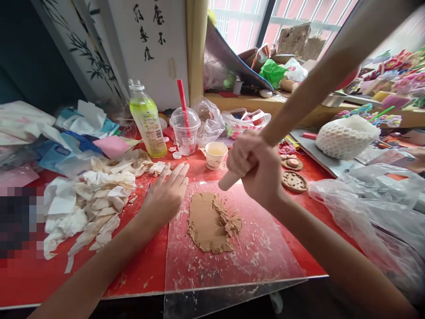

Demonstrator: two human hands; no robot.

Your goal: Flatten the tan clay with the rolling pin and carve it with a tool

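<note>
A flattened slab of brown clay (206, 223) with ragged edges lies on a clear plastic sheet (265, 252) over the red table. Its right side is torn and bunched up. Raised above the clay, my right hand (255, 166) is wrapped round a thick wooden stick (308, 88), whose short lower end points down at the slab. The long part of the stick slants up to the top right. My left hand (169, 188) lies flat with its fingers stretched out, left of the clay, at the sheet's upper left edge, and holds nothing.
Beyond the clay stand a paper cup (216, 155) of pale liquid, a plastic cup (185, 128) with a red straw and a green drink bottle (144, 117). Crumpled tissues (96, 195) pile up at left. Plastic bags (372, 199) and a small round dish (294, 181) are at right.
</note>
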